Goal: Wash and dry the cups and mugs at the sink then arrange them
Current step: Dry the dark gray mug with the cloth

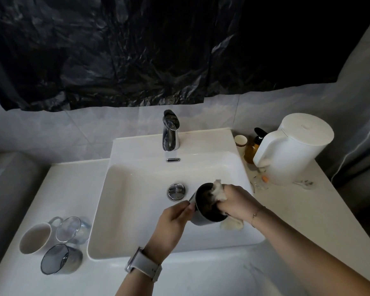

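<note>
Over the white sink (124,210), my left hand (173,223) grips a grey cup with a dark inside (203,212), tilted with its mouth toward me. My right hand (235,201) holds a pale cloth (218,190) pushed into the cup's mouth; more cloth hangs below the cup. On the counter to the left stand a white mug (35,238), a clear glass cup (72,229) and a smoky grey glass (59,259), all lying tilted or on their sides.
A chrome tap (171,131) stands behind the basin, and the drain plug (176,190) sits in its middle. At the right are a white kettle (293,150), an amber pump bottle (253,148) and a small paper cup (240,141). Black plastic sheeting covers the wall.
</note>
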The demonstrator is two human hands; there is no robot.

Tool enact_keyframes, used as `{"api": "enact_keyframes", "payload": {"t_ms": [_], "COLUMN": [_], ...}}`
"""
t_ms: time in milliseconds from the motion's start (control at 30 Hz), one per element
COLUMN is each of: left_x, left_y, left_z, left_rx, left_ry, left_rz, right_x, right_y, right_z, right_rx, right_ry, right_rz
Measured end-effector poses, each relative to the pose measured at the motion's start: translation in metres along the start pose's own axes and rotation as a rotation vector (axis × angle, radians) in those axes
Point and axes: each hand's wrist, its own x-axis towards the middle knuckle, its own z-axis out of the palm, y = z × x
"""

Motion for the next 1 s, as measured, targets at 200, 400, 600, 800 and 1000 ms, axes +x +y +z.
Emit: {"api": "enact_keyframes", "payload": {"t_ms": [200, 400, 600, 800, 1000], "left_x": [-0.011, -0.015, -0.015, -0.014, -0.010], "left_y": [-0.004, -0.006, -0.016, -0.014, -0.016], "left_z": [0.009, -0.002, 0.001, 0.009, 0.000], "left_rx": [0.121, 0.177, 0.120, 0.085, 0.124], "left_ry": [-0.010, 0.124, 0.226, 0.206, 0.197], "left_rz": [0.045, 0.129, 0.020, 0.014, 0.023], "right_x": [0.014, 0.016, 0.008, 0.008, 0.009], "right_y": [-0.012, -0.016, -0.010, -0.003, -0.014], "right_z": [0.007, 0.008, 0.007, 0.019, 0.018], "right_rx": [-0.371, -0.285, -0.259, 0.078, 0.628], "right_ry": [0.251, 0.279, 0.266, 0.231, -0.172], "right_rz": [-0.127, 0.006, 0.000, -0.017, 0.105]}}
